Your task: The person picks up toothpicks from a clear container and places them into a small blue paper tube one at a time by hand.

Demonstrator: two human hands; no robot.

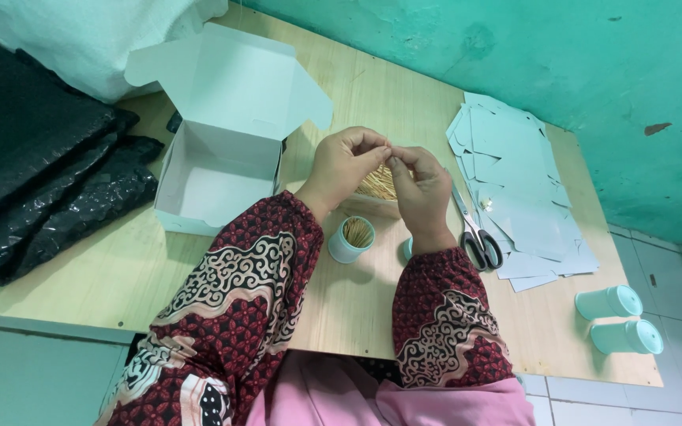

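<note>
My left hand (342, 162) and my right hand (421, 185) meet above the wooden table (357, 308), fingertips pinched together on a thin bunch of toothpicks. Below them lies a pile of loose toothpicks (378, 185), partly hidden by my hands. A small pale green round container (351, 240) stands upright just under my left wrist, filled with toothpicks standing on end. Both forearms wear red patterned sleeves.
An open white cardboard box (215, 170) sits to the left. Scissors (475, 233) lie right of my right wrist, next to a stack of flat pale cutouts (515, 181). Two capped green containers (617, 319) lie at the right table edge. Black plastic bags (33, 173) fill the far left.
</note>
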